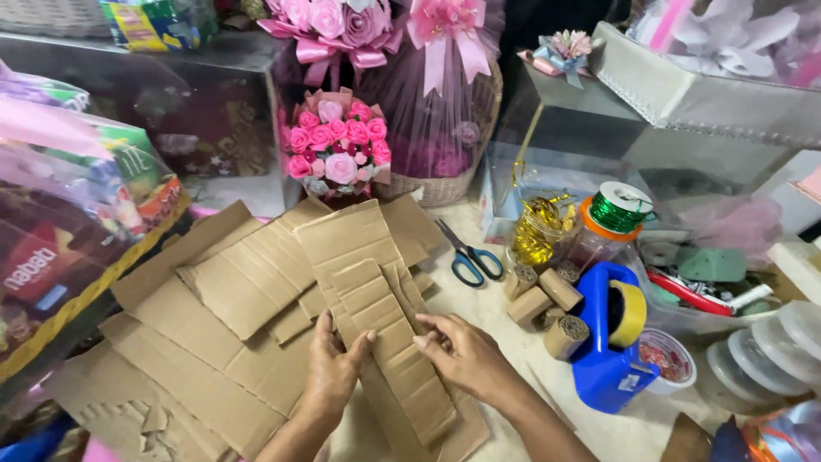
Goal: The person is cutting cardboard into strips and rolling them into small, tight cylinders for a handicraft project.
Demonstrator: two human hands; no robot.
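Note:
A pile of flat brown cardboard pieces (pixel 239 282) covers the work surface in front of me. On top lies a long narrow cardboard strip (pixel 389 334) running from the middle toward the near edge. My left hand (pixel 333 368) rests palm down on the strip's left side, thumb touching it. On the strip's right edge my right hand (pixel 462 351) has its fingers curled, fingertips pressing the cardboard. Neither hand lifts anything.
Blue-handled scissors (pixel 469 255) lie just right of the pile. A blue tape dispenser (pixel 611 342), small cardboard rolls (pixel 547 299) and a green wire spool (pixel 620 208) stand at the right. A pink rose bouquet (pixel 338 145) and a wrapped basket (pixel 445 111) are behind; wrapped snack packs (pixel 77 214) at left.

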